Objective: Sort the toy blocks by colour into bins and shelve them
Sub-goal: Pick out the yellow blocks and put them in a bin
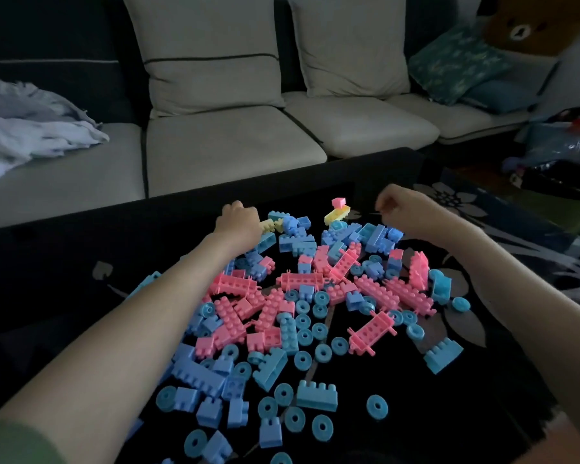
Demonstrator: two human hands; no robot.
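A heap of toy blocks lies on the dark table: pink bricks (272, 306) in the middle, blue bricks (198, 376) and blue rings (303, 336) all around. At the far edge of the heap my left hand (240, 221) is curled over a pale yellow block (268, 226), touching it. My right hand (404, 209) hovers with its fingers closed just beyond the blue bricks (379, 236) at the far right; nothing shows in it. Between the hands a yellow block (337, 214) with a small pink cube (339, 202) on top stands apart. No bins are in view.
The table (64, 279) has a dark floral top. Behind it stands a sofa (231, 142) with beige cushions, crumpled cloth (24, 128) at its left and teal pillows (456, 61) at its right. A cluttered pile (563, 152) sits at the far right.
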